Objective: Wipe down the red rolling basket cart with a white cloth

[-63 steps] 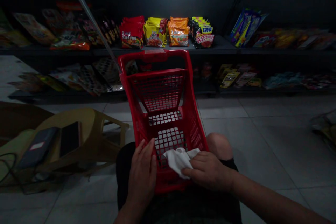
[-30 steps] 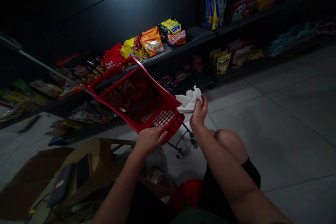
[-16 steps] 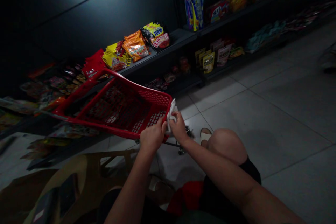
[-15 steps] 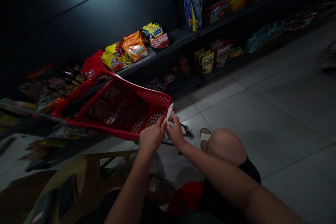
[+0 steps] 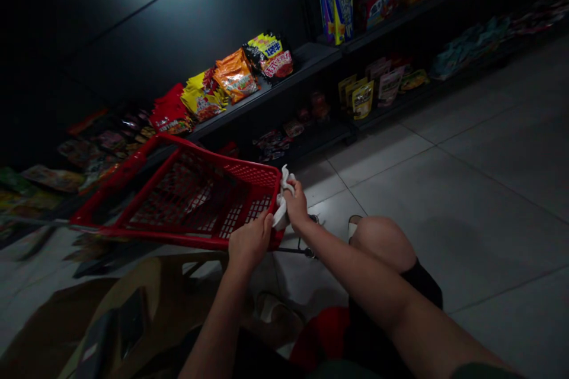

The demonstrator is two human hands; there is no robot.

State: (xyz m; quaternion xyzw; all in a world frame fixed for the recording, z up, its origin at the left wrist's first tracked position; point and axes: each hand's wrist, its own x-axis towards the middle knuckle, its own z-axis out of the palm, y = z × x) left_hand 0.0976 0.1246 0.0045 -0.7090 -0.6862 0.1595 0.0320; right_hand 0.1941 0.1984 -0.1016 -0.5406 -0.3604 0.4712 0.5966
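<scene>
A red plastic shopping cart (image 5: 178, 241) stands at a slant in front of me, its lattice basket hollow toward me. My left hand (image 5: 250, 241) is closed over the near corner of the basket rim, thumb on top. In my right hand (image 5: 297, 207) is a crumpled white cloth (image 5: 281, 213), pressed against the end of the basket. Part of the cloth sticks up above the rim and part hangs toward my left thumb. The fingertips of my right hand are partly hidden by the cloth.
Dark shelves (image 5: 317, 59) with bagged snacks, such as an orange pack (image 5: 236, 76), run behind the cart. A stool (image 5: 151, 284) at lower left bears two dark phone-like objects (image 5: 133, 323). My bent knee (image 5: 384, 243) is right of the cart, over the tiled floor (image 5: 489, 207).
The cart has shifted left and slightly down in view. My right hand and the cloth have moved up along the basket end, while my left hand stays on the rim.
</scene>
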